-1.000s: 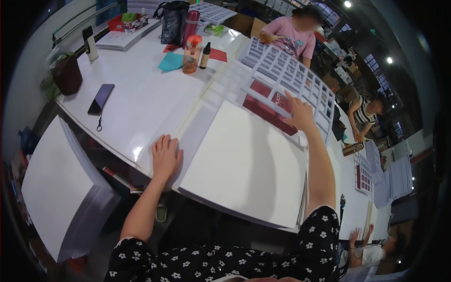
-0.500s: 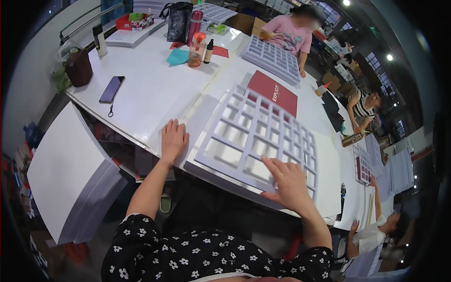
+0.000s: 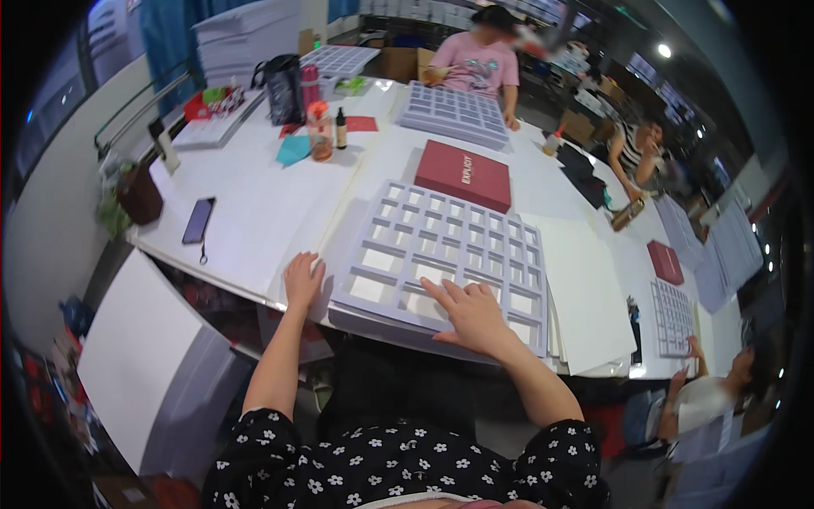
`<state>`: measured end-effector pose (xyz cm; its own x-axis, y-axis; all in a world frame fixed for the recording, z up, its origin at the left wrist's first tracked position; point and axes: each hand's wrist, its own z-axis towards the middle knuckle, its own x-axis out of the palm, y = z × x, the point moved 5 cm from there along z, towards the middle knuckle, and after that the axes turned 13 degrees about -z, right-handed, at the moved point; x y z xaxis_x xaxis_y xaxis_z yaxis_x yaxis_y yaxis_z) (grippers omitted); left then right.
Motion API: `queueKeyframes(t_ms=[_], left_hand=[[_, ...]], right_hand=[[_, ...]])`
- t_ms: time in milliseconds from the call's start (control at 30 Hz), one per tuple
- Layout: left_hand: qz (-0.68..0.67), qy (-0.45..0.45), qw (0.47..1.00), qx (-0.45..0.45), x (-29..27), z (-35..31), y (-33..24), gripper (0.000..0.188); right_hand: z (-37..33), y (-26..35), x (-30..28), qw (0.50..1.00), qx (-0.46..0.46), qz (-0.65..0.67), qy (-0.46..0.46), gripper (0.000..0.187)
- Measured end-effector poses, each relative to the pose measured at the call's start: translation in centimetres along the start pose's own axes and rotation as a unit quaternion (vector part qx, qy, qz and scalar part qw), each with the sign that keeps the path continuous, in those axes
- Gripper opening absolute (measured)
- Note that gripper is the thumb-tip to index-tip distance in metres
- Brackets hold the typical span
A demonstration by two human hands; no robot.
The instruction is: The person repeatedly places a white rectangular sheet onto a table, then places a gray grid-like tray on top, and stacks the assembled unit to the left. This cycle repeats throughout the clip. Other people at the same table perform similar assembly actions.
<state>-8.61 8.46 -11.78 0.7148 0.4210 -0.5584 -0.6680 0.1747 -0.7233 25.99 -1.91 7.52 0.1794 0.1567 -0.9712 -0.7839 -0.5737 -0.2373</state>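
A pale grid tray (image 3: pixel 373 311) with rows of square compartments lies in front of me on a stack of what look like similar pieces, at the table's near edge. My right hand (image 3: pixel 476 317) rests over its near side, fingers spread across the compartments and thumb by the front rim. My left hand (image 3: pixel 303 280) lies flat on the white table (image 3: pixel 254 237) just left of the tray, holding nothing. Right behind the tray sits a closed dark red box (image 3: pixel 462 174).
Large white sheets (image 3: pixel 589 288) lie right of the tray. A phone (image 3: pixel 199 220), an orange-capped bottle (image 3: pixel 320 131) and a brown container (image 3: pixel 140 193) stand or lie leftward. A tall stack of white boards (image 3: pixel 153 356) is at lower left. Co-workers sit around the table.
The tray, blurred and tilted before, now lies level on the stack, its far edge in front of the red box. My right hand stays on its near side. The whole view has shifted.
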Motion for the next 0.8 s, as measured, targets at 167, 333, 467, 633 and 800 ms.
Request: queueKeyframes(t_ms=[167,333,467,633,800], left_hand=[[-0.162,0.008,0.986,-0.041,-0.1,-0.5,0.4,0.042],[-0.37,0.055,0.906,-0.2,-2.3,-3.9,-3.0,0.051],[-0.333,0.125,0.926,-0.124,-5.7,-6.3,-9.6,0.05],[-0.208,0.183,0.957,-0.081,-5.5,-6.9,-11.8,0.056],[-0.131,0.166,0.976,-0.04,-4.9,-6.8,-13.1,0.061]], right_hand=[[-2.8,-0.6,-1.8,0.995,0.02,-0.039,-0.086,0.098],[-9.7,-5.7,-0.5,0.961,0.191,0.09,-0.179,0.09],[-18.0,-9.2,4.6,0.858,0.395,0.262,-0.195,0.063],[-23.3,-6.5,11.4,0.776,0.434,0.44,-0.125,0.064],[-22.1,-5.7,10.8,0.78,0.429,0.437,-0.129,0.081]])
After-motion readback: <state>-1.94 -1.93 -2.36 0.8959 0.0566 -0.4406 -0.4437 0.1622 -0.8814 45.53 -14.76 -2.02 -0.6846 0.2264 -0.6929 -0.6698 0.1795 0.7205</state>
